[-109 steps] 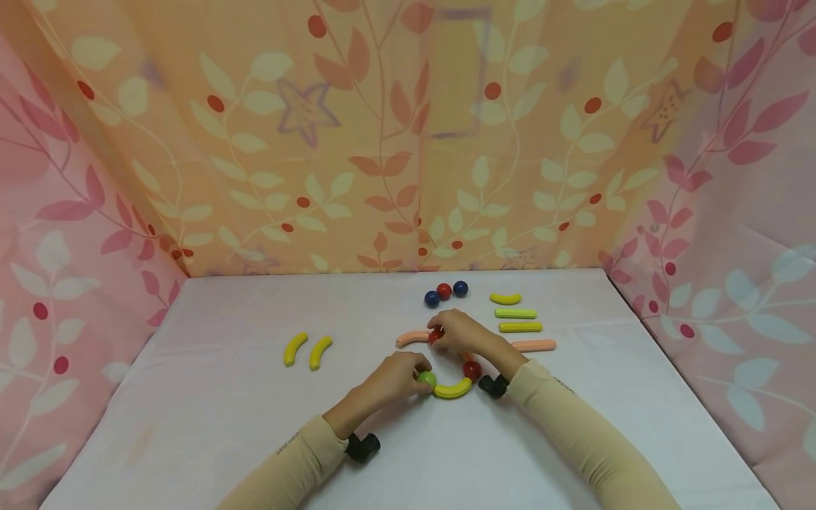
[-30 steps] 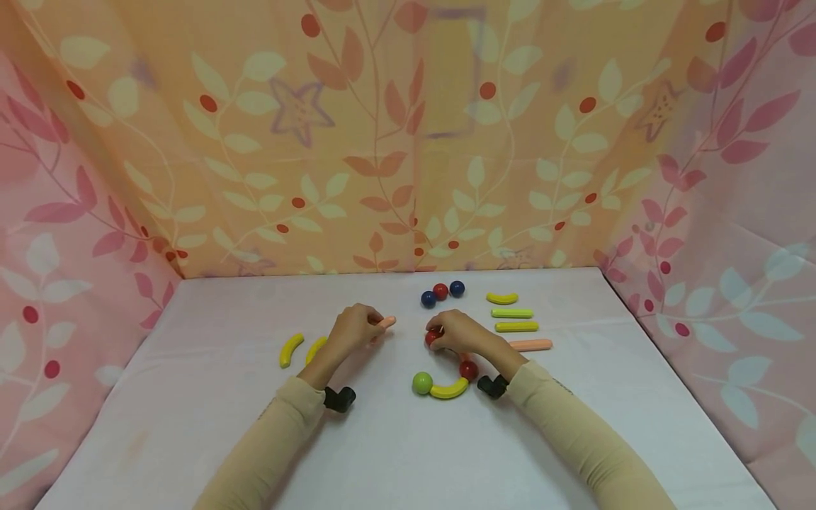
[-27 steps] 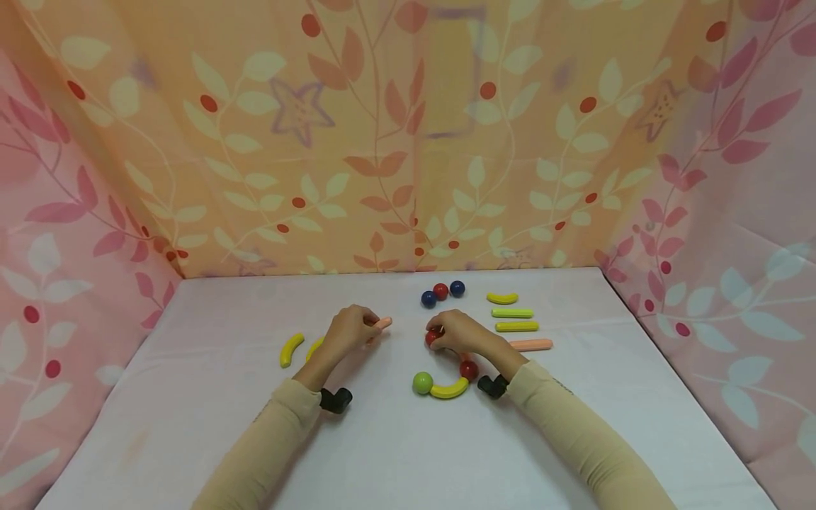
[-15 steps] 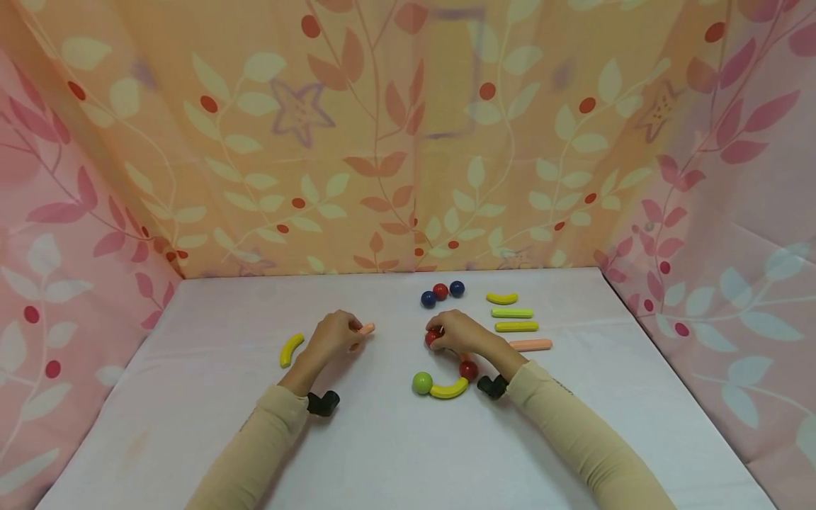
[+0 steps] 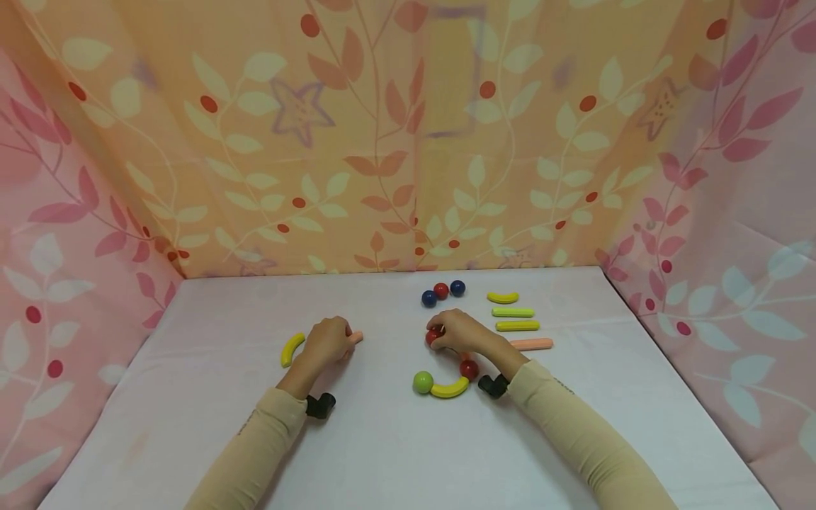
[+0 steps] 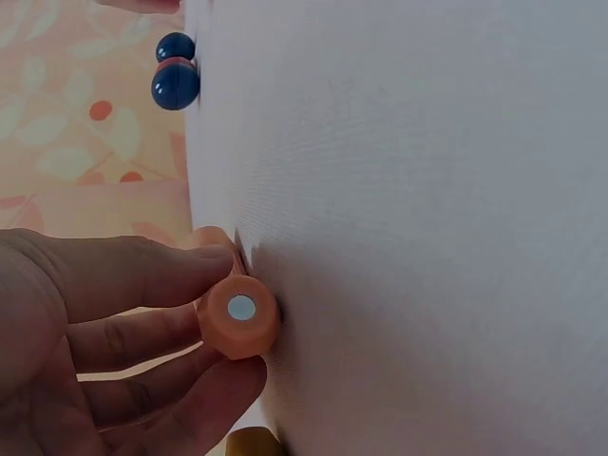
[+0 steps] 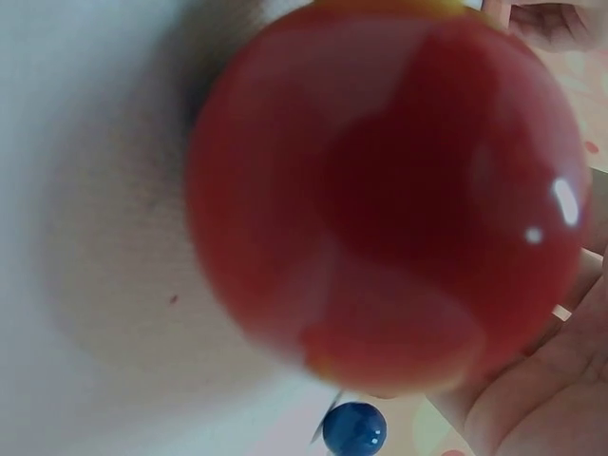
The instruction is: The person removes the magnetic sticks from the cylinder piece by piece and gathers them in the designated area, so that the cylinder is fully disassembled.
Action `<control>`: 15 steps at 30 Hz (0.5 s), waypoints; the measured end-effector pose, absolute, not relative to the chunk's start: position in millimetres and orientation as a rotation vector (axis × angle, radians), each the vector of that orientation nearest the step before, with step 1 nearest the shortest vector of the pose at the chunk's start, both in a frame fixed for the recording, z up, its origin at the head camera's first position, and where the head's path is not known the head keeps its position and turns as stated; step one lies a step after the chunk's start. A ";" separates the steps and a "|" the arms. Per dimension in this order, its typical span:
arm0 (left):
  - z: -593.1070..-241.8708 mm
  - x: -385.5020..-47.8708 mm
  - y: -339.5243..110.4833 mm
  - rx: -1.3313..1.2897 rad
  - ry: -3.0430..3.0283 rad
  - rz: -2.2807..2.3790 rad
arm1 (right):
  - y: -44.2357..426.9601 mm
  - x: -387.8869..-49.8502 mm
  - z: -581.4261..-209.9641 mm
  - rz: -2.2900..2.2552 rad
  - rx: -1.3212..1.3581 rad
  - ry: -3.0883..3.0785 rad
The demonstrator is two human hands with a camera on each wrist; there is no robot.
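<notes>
My left hand [image 5: 326, 341] pinches an orange curved magnetic stick [image 5: 356, 338] low over the table, at left of centre. In the left wrist view this orange stick [image 6: 237, 340] shows a silver magnet in its end, with thumb and fingers about it. My right hand [image 5: 464, 330] grips a red ball [image 5: 433, 338] at the top of a partial ring. That ring runs on through a stick mostly hidden by the hand, a second red ball [image 5: 469, 370], a yellow curved stick [image 5: 450, 387] and a green ball [image 5: 423, 382]. A red ball [image 7: 380, 190] fills the right wrist view.
A yellow curved stick [image 5: 292, 350] lies left of my left hand. Two blue balls flank a red ball [image 5: 441, 291] at the back. Right of them lie a yellow curved stick [image 5: 503, 298], a lime stick [image 5: 513, 312], a yellow stick [image 5: 518, 326] and an orange stick [image 5: 534, 344].
My left hand has left the green ball, taken the orange curved stick from the ring and carried it left, covering one yellow curved stick. The right hand stays at the red ball.
</notes>
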State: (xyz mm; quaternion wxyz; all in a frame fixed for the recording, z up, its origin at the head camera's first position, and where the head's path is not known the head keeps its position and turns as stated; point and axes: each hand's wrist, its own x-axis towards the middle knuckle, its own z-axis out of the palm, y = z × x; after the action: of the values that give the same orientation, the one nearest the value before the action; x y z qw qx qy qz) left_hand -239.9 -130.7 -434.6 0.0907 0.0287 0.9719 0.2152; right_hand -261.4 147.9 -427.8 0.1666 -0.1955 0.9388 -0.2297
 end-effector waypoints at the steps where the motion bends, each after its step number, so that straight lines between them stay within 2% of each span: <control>1: -434.3 -239.7 -130.3 0.080 2.886 0.638 | 147.9 -261.5 -427.9 -0.658 -0.554 2.671; 15: -429.0 -232.7 -129.0 0.097 2.899 0.683 | 156.3 -256.5 -426.9 -0.718 -0.537 2.676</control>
State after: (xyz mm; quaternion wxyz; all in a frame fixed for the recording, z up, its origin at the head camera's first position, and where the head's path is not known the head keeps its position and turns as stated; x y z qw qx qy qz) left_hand -232.7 -129.0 -429.0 0.0806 0.0323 0.9697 0.2283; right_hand -256.5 156.3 -426.9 0.1588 -0.1879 0.9362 -0.2511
